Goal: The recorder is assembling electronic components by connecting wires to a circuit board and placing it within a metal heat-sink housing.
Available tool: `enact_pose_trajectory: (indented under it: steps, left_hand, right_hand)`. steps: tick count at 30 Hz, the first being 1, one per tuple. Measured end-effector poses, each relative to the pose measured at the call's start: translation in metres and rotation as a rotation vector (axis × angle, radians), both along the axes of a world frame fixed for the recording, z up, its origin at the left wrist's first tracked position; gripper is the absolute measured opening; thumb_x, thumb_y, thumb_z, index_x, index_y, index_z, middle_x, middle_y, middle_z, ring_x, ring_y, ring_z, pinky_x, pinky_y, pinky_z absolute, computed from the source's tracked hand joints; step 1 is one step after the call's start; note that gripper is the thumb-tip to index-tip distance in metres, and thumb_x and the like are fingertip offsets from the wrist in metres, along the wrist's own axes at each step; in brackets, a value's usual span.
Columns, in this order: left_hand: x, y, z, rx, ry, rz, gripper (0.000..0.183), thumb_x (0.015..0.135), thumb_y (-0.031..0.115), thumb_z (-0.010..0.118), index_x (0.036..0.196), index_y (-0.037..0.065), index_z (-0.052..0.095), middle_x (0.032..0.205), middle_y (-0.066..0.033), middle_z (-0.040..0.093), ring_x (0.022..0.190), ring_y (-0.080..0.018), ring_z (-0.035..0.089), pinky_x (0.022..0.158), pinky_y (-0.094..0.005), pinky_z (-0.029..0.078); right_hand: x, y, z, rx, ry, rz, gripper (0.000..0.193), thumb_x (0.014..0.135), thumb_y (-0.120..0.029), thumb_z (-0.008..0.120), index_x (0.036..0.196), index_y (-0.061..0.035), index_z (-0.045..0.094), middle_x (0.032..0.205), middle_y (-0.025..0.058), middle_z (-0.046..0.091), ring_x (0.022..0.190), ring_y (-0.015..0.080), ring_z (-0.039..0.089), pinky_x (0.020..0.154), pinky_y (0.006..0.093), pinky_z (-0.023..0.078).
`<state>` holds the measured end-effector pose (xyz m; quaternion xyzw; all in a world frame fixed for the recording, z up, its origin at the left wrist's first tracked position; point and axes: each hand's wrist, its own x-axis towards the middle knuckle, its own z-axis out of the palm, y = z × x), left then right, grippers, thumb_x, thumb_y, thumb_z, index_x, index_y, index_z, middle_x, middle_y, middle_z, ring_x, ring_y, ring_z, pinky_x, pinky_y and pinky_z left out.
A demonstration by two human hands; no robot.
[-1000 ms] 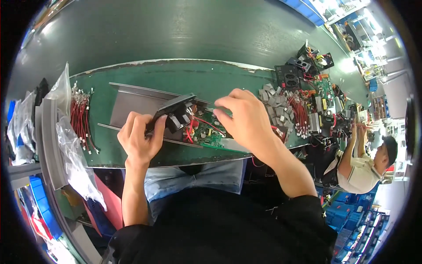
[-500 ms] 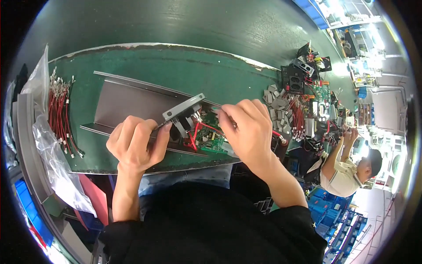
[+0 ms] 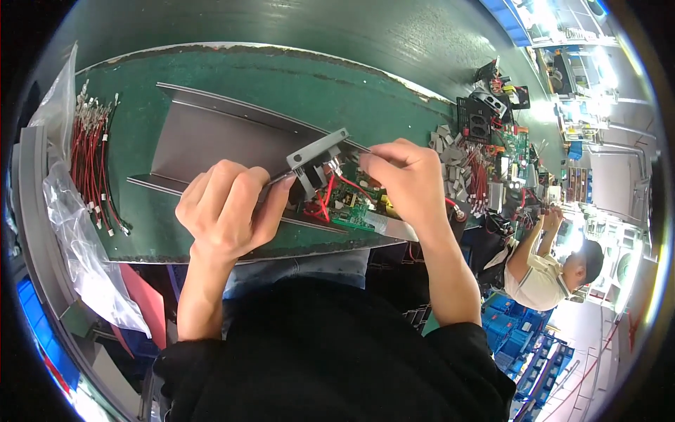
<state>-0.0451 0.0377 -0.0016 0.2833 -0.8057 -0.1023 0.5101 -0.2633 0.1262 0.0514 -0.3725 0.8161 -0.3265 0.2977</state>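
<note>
Left fingers [image 3: 246, 191] tight on smooth, oblong grey panel [image 3: 318, 148], right fingers [image 3: 406, 154] bent, grip unclear

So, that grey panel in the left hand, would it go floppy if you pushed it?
Probably not: the grey panel looks stiff, its edge straight while the left hand holds it tilted. It might snag if lifted, since red wires seem to run from it toward the green circuit board.

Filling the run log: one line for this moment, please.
left hand: holding gray panel | right hand: beside panel, grip unclear | circuit board: near right hand | metal tray: on green bench
</note>
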Motion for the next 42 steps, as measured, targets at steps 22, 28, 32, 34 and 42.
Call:
enact_pose_trajectory:
  steps: [22, 28, 32, 34, 42]
  left_hand:
    - [0.001, 0.000, 0.001, -0.004, -0.001, -0.009, 0.023, 0.067, 0.008, 0.084, 0.076, 0.008, 0.062, 0.064, -0.0025, 0.051, 0.049, -0.0171, 0.049, 0.044, -0.0294, 0.037]
    - [0.001, 0.000, -0.002, -0.015, -0.002, 0.005, 0.023, 0.067, 0.009, 0.083, 0.076, 0.008, 0.062, 0.064, -0.0025, 0.051, 0.049, -0.0173, 0.049, 0.044, -0.0294, 0.037]
    - [-0.001, 0.000, -0.003, -0.008, 0.001, -0.002, 0.023, 0.067, 0.009, 0.083, 0.077, 0.008, 0.062, 0.064, -0.0024, 0.051, 0.049, -0.0175, 0.050, 0.044, -0.0293, 0.038]
    - [0.000, -0.001, -0.003, -0.007, -0.002, -0.008, 0.023, 0.067, 0.009, 0.083, 0.077, 0.008, 0.062, 0.064, -0.0024, 0.051, 0.049, -0.0175, 0.050, 0.044, -0.0293, 0.038]
    - [0.006, 0.003, -0.001, 0.057, -0.059, -0.018, 0.019, 0.075, 0.007, 0.081, 0.082, 0.005, 0.064, 0.072, -0.0068, 0.060, 0.056, -0.0219, 0.055, 0.051, -0.0320, 0.042]
  right_hand:
    - [0.018, 0.019, 0.000, -0.502, 1.027, 0.439, 0.021, 0.073, 0.004, 0.076, 0.091, -0.0039, 0.068, 0.080, 0.0079, 0.070, 0.063, 0.0204, 0.068, 0.055, 0.0278, 0.053]
    - [0.019, 0.006, 0.004, -0.494, 0.887, 0.496, 0.019, 0.074, 0.004, 0.077, 0.091, -0.0026, 0.074, 0.081, 0.0093, 0.071, 0.063, 0.0182, 0.068, 0.053, 0.0261, 0.052]
    - [0.023, 0.008, -0.015, -0.599, 0.660, 0.314, 0.019, 0.075, 0.004, 0.078, 0.093, -0.0019, 0.075, 0.079, 0.0096, 0.072, 0.061, 0.0176, 0.068, 0.052, 0.0254, 0.051]
    - [0.027, 0.009, -0.017, -0.568, 0.647, 0.240, 0.020, 0.075, 0.005, 0.077, 0.094, -0.0020, 0.076, 0.076, 0.0093, 0.070, 0.061, 0.0180, 0.065, 0.055, 0.0269, 0.050]
    - [0.026, 0.007, -0.012, -0.515, 0.860, 0.313, 0.021, 0.074, 0.004, 0.078, 0.091, -0.0063, 0.076, 0.071, 0.0039, 0.067, 0.061, 0.0151, 0.060, 0.058, 0.0282, 0.039]
